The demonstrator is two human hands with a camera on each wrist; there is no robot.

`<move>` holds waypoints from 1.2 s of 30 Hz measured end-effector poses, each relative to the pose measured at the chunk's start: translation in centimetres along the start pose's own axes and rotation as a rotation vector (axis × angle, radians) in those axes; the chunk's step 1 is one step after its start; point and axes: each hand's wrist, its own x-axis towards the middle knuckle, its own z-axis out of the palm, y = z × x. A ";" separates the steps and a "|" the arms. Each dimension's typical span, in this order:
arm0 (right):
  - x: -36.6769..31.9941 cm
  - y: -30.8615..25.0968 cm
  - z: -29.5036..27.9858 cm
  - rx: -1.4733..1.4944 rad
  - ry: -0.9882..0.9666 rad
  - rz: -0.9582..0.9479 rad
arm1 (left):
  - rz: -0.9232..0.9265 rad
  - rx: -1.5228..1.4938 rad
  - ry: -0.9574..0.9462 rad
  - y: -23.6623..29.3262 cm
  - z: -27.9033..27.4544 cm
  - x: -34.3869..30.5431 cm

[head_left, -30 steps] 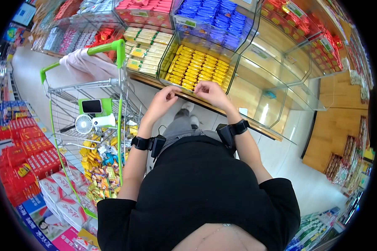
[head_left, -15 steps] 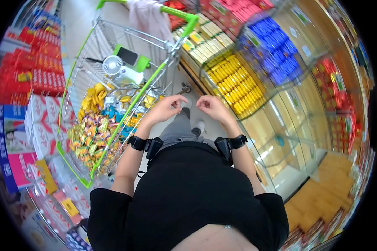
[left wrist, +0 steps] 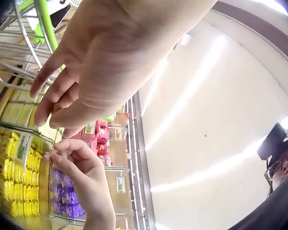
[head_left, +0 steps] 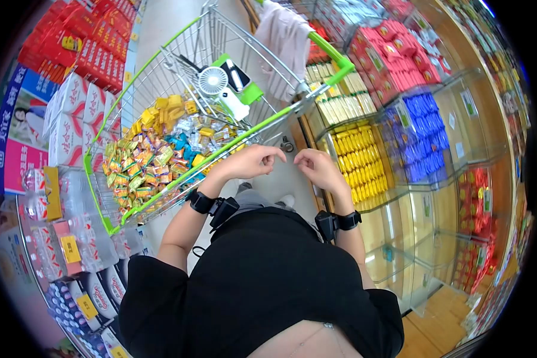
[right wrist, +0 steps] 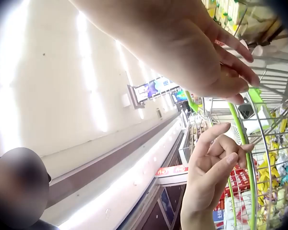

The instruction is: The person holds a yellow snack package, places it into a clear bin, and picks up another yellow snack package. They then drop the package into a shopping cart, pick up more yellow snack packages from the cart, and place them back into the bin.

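My left hand (head_left: 252,162) hovers beside the green-edged side rail of a shopping cart (head_left: 179,179), fingers loosely bent with nothing in them. Opposite it, my right hand (head_left: 323,169) hangs loosely curled and holds nothing, close to a bin of yellow-wrapped packets (head_left: 358,161). A small gap separates the two hands. Heaped in the cart are many wrapped candies (head_left: 146,161) in gold, orange, blue and silver. Toward the cart's handle end lie a white handheld fan (head_left: 213,80) and a dark phone (head_left: 238,76). A pale cloth (head_left: 280,48) drapes over the handle.
To the right, clear-walled bins hold blue packets (head_left: 420,137), pink packs (head_left: 394,53) and cream-coloured packs (head_left: 343,98). Red boxes (head_left: 98,51) and white cartons (head_left: 71,128) are stacked left of the cart. Wrapped bottles (head_left: 89,209) stand nearer, at the left.
The view has turned left, so the cart now sits more in front and the bins have shifted right. Both hands have drawn away from the yellow packets' bin edge, still holding nothing.
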 end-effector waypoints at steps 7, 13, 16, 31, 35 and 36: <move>4.1 -2.8 2.3 0.087 -0.126 -0.096 | -0.051 -0.048 -0.144 -1.7 -4.8 -4.5; 5.6 -4.0 3.5 0.089 -0.219 -0.086 | -0.380 0.042 -0.032 -3.6 -11.2 -10.1; 6.6 -4.2 4.3 0.104 -0.213 -0.097 | -0.465 -0.017 -0.008 -5.7 -13.1 -12.0; 11.1 -6.0 8.7 0.179 -0.320 -0.010 | -0.602 0.051 0.212 -21.4 -14.1 -14.3; 12.0 -6.3 9.6 0.132 -0.335 -0.003 | -0.678 0.007 0.195 -25.6 -13.2 -13.8; 12.2 -6.5 9.8 0.129 -0.336 0.006 | -0.688 0.013 0.159 -26.3 -13.1 -13.6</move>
